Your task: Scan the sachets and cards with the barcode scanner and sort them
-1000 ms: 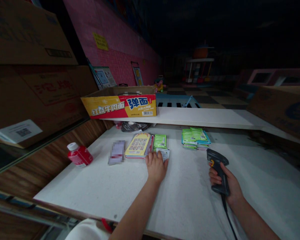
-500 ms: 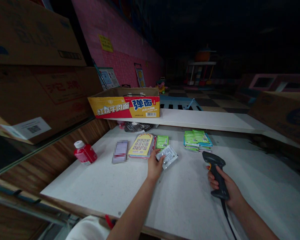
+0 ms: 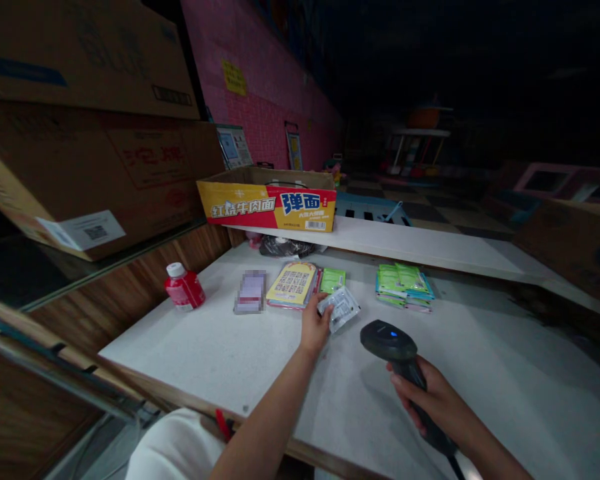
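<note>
My left hand (image 3: 316, 323) pinches the lower left edge of a small silvery-white packet (image 3: 341, 309), tilted up off the white tabletop (image 3: 205, 360). My right hand (image 3: 425, 400) is wrapped round the grip of a dark barcode scanner (image 3: 389, 341), whose head points left and shows a blue light on top. Just behind the held packet lies a green packet (image 3: 333, 279). To its left is a stack of yellow printed cards (image 3: 294, 283). A pile of green and blue packets (image 3: 404, 285) lies further right.
A red bottle with a white cap (image 3: 185, 288) stands at the left, near a blurred-out flat item (image 3: 251, 292). An open noodle carton (image 3: 270, 208) sits on the raised shelf (image 3: 405, 240). Big cardboard boxes (image 3: 100, 173) are stacked at left; another box (image 3: 570, 240) is at right.
My right hand has brought the scanner left, nearer the packet, and a blue light now shows on it. My left hand keeps its hold on the packet. The view has shifted slightly.
</note>
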`<state>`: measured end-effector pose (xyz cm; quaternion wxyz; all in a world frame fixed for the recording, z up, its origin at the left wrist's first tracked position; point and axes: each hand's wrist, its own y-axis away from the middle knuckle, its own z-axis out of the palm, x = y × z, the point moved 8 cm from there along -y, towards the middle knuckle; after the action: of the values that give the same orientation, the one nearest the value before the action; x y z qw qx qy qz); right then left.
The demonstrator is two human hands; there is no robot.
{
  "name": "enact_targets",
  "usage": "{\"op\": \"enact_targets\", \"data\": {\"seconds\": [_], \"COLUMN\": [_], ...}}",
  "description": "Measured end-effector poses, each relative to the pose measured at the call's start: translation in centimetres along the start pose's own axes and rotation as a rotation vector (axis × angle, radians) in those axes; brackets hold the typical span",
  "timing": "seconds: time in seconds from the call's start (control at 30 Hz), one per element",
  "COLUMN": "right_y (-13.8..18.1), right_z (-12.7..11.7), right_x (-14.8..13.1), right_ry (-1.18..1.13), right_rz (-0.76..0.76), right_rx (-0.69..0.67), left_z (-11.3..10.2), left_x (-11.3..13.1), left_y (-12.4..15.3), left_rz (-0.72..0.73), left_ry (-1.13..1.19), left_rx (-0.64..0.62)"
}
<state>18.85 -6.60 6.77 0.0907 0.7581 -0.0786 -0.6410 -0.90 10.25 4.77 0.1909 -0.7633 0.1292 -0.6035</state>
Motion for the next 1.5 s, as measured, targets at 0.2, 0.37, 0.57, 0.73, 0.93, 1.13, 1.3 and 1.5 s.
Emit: {"op": "enact_targets", "data": {"seconds": [0.2, 0.37, 0.57, 0.73, 0.93, 1.13, 1.3, 1.5], "right_y": [0.5, 0.3, -1.6, -2.9, -3.9, -4.9, -5.1, -5.3], "right_z": [0.2, -0.2, -3.6, -6.6, -7.3, -7.4, -7.2, -7.2], "right_x": [-0.4, 0.1, 3.5, 5.9, 6.9, 7.0, 6.7, 6.4], "right_ry": [0.009, -0.098, -0.405, -0.722, -1.049, -1.184, -1.183, -1.146], "right_rz": [-0.001, 0.005, 0.108, 0.060, 0.029, 0.008, 0.001, 0.014], "right_rx": [-0.038, 0.004, 0.115, 0.167, 0.117, 0.127, 0.120, 0.146], "left_z": [0.0, 0.3, 0.3, 0.0, -0.1, 1.8, 7.5, 14.5], "left_x": [-0.1, -0.4, -0.1, 0.3, 0.0, -0.7, 1.2, 2.4], "left_y": [0.0, 0.0, 0.2, 0.2, -0.2, -0.6, -1.9, -4.8], "left_rz": [0.011, -0.028, -0.010, -0.019, -0.041, -0.192, -0.339, -0.359], "left_ry": [-0.023, 0.036, 0.049, -0.031, 0.003, 0.208, 0.582, 0.657], "left_rx": [0.014, -0.013, -0.018, -0.007, 0.005, 0.028, -0.071, -0.149]}}
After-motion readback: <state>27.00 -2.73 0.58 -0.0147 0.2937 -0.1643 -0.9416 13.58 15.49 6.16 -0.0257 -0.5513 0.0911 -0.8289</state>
